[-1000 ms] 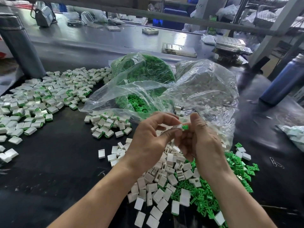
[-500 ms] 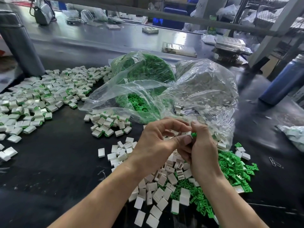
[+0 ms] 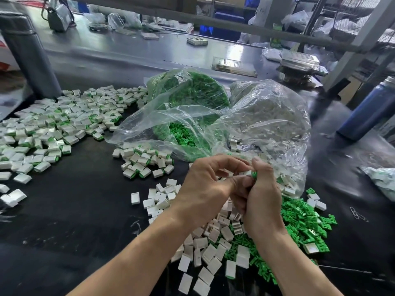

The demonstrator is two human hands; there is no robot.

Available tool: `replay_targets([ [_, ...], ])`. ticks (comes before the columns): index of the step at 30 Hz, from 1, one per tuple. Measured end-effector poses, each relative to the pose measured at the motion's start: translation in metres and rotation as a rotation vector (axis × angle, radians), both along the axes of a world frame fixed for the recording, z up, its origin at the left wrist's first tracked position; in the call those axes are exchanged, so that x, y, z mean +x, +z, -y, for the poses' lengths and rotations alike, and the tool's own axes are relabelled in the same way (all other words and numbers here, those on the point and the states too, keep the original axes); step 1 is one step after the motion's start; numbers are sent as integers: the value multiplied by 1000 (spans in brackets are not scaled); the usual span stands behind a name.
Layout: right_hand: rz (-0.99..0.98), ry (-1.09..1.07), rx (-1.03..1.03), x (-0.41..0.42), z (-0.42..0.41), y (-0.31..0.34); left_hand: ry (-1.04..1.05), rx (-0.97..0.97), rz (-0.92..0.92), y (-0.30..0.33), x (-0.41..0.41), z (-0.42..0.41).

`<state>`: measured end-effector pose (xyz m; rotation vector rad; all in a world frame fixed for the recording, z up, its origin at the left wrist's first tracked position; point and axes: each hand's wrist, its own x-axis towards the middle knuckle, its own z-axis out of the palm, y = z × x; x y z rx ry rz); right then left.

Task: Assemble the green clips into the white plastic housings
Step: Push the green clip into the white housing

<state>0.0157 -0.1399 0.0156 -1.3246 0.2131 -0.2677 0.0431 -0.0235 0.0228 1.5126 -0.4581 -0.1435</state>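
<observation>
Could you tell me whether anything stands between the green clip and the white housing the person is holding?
Nothing visible does. The left hand and right hand hold the white housing and green clip right against each other, above the loose parts.

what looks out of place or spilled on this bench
Two paper clips lie alone on the black mat, right of the loose green clips, and belong to neither part pile. White housings spill from the open bag.
</observation>
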Motion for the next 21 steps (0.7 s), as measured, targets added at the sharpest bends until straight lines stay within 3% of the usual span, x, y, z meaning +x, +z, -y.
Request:
replay_targets([
  [4,-44,3,7,4,3,-3,-41,-66,-84,3,-1,0],
  [15,52,-24,-232,2,1,-4,-29,-42,-27,-4,0,1],
  [21,45,-54,-234,5,1,-9,-17,-43,-19,-6,0,2],
])
